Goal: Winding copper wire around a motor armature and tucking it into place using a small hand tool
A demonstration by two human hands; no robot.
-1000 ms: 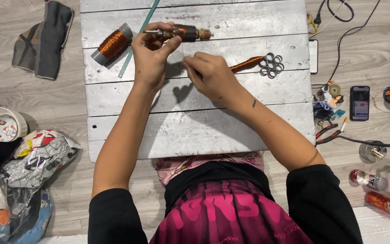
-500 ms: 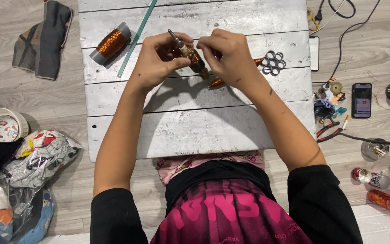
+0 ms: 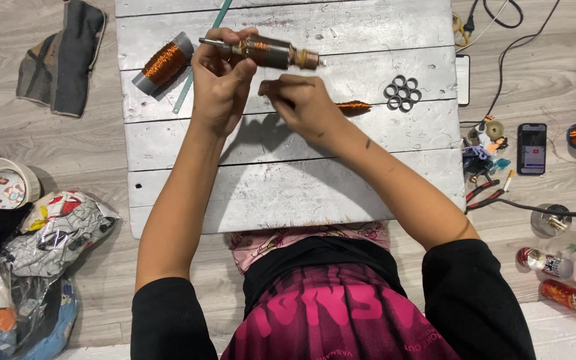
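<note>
- Bright, even overhead light; soft glare on the silver-painted board (image 3: 288, 193).
- Forearms cast dark, soft-edged shadows onto it.
- Sharp throughout; edges slightly bowed.

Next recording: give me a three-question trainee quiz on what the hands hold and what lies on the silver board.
1. True or false: the left hand holds the grey cylindrical motor rotor with copper windings above the silver-painted plank board.
2. Which lies right of the right hand? A) cluster of small metal rings B) grey spool of copper wire C) green strip
3. Fill in: the right hand grips a thin tool with a ____-wound tip.

Key: 1 true; 2 A; 3 copper
</note>
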